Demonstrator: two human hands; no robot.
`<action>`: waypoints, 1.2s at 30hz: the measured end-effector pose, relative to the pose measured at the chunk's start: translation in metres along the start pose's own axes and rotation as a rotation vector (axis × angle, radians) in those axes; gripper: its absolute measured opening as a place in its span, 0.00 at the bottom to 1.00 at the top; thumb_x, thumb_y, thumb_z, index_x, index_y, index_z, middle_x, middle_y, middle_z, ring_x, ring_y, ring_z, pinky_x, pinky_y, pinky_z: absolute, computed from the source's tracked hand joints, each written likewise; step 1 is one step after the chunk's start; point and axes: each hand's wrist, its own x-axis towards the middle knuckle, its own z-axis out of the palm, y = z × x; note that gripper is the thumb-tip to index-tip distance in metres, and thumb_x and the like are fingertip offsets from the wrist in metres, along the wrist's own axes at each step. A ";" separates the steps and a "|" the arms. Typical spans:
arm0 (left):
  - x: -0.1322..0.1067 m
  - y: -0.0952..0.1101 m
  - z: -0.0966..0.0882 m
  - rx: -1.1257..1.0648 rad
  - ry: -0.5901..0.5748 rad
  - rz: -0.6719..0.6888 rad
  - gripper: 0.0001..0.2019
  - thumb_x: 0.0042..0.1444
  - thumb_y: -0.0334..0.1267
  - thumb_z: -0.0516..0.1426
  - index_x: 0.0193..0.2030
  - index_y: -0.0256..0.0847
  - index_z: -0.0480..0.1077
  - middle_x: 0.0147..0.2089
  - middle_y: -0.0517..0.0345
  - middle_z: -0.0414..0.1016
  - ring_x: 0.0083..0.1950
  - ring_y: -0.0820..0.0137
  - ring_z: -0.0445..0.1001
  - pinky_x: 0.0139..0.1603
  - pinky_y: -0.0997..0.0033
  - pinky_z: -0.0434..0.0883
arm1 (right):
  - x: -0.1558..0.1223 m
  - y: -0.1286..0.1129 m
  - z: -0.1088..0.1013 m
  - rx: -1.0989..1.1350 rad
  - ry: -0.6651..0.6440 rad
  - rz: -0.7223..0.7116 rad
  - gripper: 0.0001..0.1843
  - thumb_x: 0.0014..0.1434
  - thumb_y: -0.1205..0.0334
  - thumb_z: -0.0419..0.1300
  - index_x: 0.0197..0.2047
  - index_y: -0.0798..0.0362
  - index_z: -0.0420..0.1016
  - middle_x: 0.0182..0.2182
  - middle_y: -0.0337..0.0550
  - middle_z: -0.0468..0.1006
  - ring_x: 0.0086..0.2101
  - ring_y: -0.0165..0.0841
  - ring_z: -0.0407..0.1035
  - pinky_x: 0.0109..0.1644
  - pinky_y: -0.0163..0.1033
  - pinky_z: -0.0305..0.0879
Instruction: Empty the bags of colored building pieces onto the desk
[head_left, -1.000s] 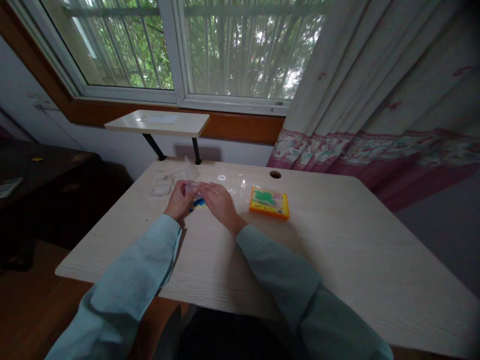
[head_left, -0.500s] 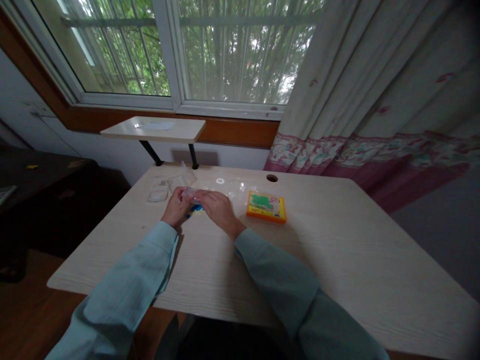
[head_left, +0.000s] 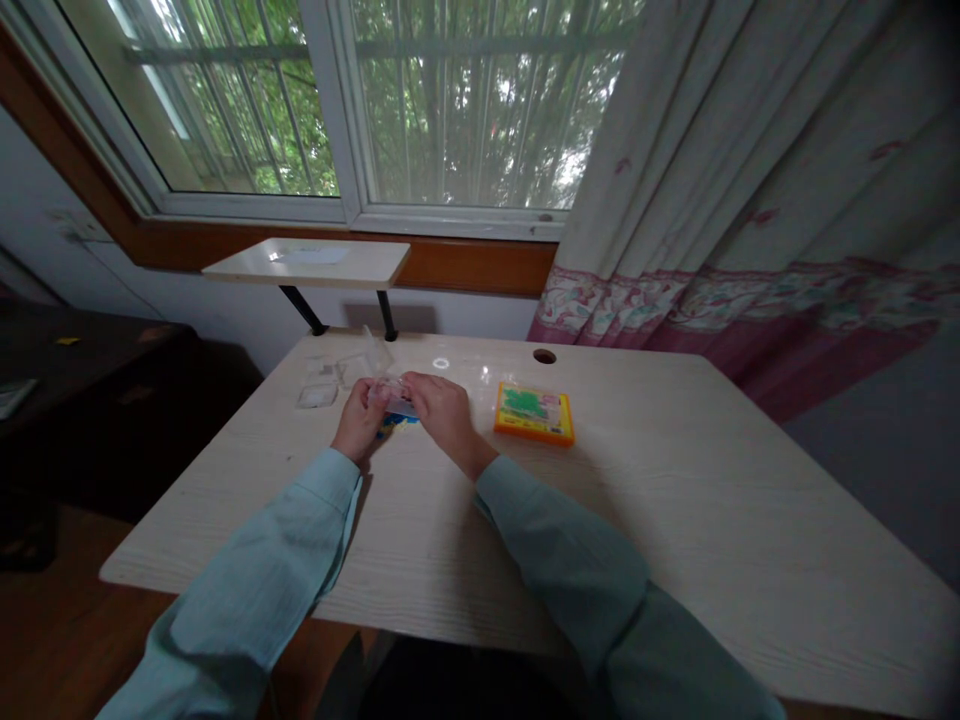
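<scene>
Between my two hands is a small clear plastic box (head_left: 400,401), held a little above the desk. My left hand (head_left: 359,421) grips its left end with closed fingers. The fingers of my right hand (head_left: 444,414) are wrapped on its right side, and they hide part of it. Something pinkish shows through the plastic, too small to make out. Just below the box, small blue and yellow pieces (head_left: 393,425) lie on the desk, partly covered by my hands.
Clear plastic cases (head_left: 318,394) lie left of my hands, one with a raised lid (head_left: 376,350). To the right sits an orange-and-yellow box (head_left: 533,413) with a green picture. A raised shelf (head_left: 307,262) stands at the back of the desk (head_left: 615,540), near a cable hole (head_left: 544,356).
The clear box has tilted so that more of its near side shows. My right hand has shifted slightly right, with its fingers now higher on the box.
</scene>
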 end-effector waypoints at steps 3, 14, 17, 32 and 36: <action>0.001 0.001 0.001 -0.086 -0.022 -0.022 0.24 0.51 0.56 0.61 0.46 0.40 0.66 0.42 0.55 0.74 0.39 0.70 0.74 0.38 0.72 0.72 | 0.004 0.003 -0.005 0.018 0.012 0.012 0.13 0.65 0.62 0.53 0.50 0.49 0.75 0.47 0.42 0.79 0.46 0.34 0.74 0.52 0.36 0.68; 0.004 0.019 -0.003 -0.381 -0.040 -0.115 0.27 0.52 0.44 0.62 0.58 0.42 0.64 0.53 0.48 0.75 0.49 0.65 0.77 0.51 0.63 0.72 | 0.005 0.029 0.002 0.258 0.181 0.183 0.17 0.67 0.55 0.50 0.53 0.47 0.75 0.48 0.42 0.79 0.47 0.35 0.74 0.55 0.39 0.68; 0.007 0.019 -0.005 -0.380 0.017 -0.146 0.25 0.53 0.45 0.61 0.57 0.42 0.63 0.52 0.48 0.76 0.49 0.64 0.77 0.51 0.62 0.72 | 0.002 0.037 0.007 0.291 0.188 0.238 0.17 0.66 0.53 0.52 0.52 0.46 0.75 0.48 0.42 0.79 0.47 0.36 0.74 0.53 0.40 0.69; 0.013 -0.001 -0.001 -0.327 0.028 -0.042 0.20 0.52 0.44 0.62 0.52 0.42 0.68 0.58 0.46 0.72 0.58 0.60 0.72 0.66 0.52 0.61 | -0.011 0.041 0.025 0.373 -0.029 0.335 0.09 0.62 0.56 0.56 0.41 0.47 0.76 0.36 0.38 0.81 0.38 0.32 0.74 0.41 0.34 0.67; 0.010 0.000 -0.002 -0.218 -0.061 0.015 0.21 0.50 0.39 0.62 0.52 0.41 0.68 0.59 0.47 0.71 0.61 0.60 0.69 0.68 0.52 0.58 | -0.013 0.045 0.027 0.355 -0.035 0.357 0.06 0.61 0.60 0.56 0.39 0.48 0.75 0.35 0.39 0.80 0.38 0.32 0.73 0.42 0.34 0.66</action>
